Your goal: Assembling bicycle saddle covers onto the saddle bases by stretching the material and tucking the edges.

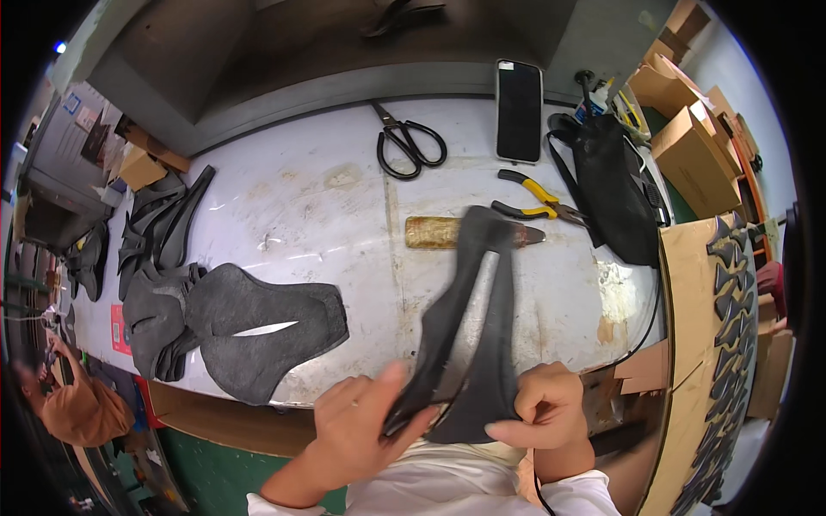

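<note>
Between my two hands, close to the table's near edge, is a black shoe upper [497, 357] with a long slit down its middle. My left hand [353, 426] pinches its lower left edge between thumb and fingers. On the lower right edge, my right hand [549, 406] grips with curled fingers and the thumb along the rim. The upper is a little blurred and its far tip covers part of a tool with a worn, wrapped handle [430, 232]. To the left lies a flat black upper [237, 314] on a pile of similar pieces [155, 318].
Black-handled scissors [404, 144], yellow-and-black pliers [542, 196], a phone [519, 112] and a black bag [611, 185] lie farther back. Folded black uppers [163, 224] sit far left. Boxes [701, 163] and a board of dark pieces [697, 344] stand right. Another person [86, 408] is at left.
</note>
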Demonstrator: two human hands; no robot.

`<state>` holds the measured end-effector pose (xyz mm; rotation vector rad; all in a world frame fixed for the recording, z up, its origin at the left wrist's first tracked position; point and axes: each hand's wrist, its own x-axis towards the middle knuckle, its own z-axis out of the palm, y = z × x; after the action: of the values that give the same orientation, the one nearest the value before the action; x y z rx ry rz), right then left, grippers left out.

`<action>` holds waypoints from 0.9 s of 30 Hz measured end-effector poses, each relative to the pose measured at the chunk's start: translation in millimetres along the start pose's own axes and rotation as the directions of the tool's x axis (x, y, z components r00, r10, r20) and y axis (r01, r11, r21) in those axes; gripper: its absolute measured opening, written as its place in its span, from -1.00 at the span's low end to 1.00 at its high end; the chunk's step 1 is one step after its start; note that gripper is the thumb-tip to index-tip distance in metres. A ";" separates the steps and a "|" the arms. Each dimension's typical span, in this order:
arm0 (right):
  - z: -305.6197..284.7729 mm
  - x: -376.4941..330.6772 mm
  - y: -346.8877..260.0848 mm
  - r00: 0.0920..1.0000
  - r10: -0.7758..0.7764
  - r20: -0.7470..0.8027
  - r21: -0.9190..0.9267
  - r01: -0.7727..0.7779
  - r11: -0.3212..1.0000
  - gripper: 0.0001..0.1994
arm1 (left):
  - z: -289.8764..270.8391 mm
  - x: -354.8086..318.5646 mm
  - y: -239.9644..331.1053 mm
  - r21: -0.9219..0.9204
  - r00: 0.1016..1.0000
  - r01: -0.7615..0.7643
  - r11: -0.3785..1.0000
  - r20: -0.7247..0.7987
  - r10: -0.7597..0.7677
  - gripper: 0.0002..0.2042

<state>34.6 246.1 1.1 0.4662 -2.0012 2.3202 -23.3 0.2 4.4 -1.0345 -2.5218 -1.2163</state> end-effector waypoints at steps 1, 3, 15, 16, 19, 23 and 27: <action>5.4 0.1 -5.5 0.999 0.022 -0.039 -0.198 -0.029 0.980 -0.66 | -0.2 -2.4 0.8 0.027 1.000 0.028 0.999 0.003 -0.028 -0.40; 16.9 7.3 -14.5 0.999 -0.002 -0.036 -0.453 -0.015 0.891 -0.61 | 5.3 -9.6 -4.4 0.034 0.997 0.053 0.998 -0.066 -0.050 -0.41; 42.8 25.6 0.9 0.969 -0.142 -0.201 -0.411 0.048 0.911 -0.53 | 47.2 -20.6 -31.6 -0.941 0.881 0.240 -0.239 0.314 -0.355 -0.40; 41.2 25.1 5.3 0.970 -0.144 -0.198 -0.396 0.055 0.917 -0.53 | 55.5 -22.9 -34.1 -0.935 0.901 0.189 -0.300 0.286 -0.326 -0.33; 39.7 24.7 11.7 0.933 0.342 -0.112 0.033 -0.340 0.940 -0.71 | 20.8 -3.4 1.2 -0.764 0.592 0.637 -0.100 0.568 -0.572 -0.30; 54.8 35.0 6.2 0.956 0.167 -0.240 -0.456 -0.263 0.851 -0.88 | 25.7 -10.9 -3.1 -0.763 0.655 0.627 -0.155 0.625 -0.425 -0.20; 59.6 34.3 0.1 0.972 0.014 -0.234 -0.552 -0.145 0.821 -0.90 | 15.6 -7.1 -0.2 -0.725 0.661 0.627 -0.284 0.689 -0.299 -0.18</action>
<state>13.6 182.5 16.9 0.0787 -2.4690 1.5801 -15.8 7.9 -8.9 0.1259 -1.6342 -3.7420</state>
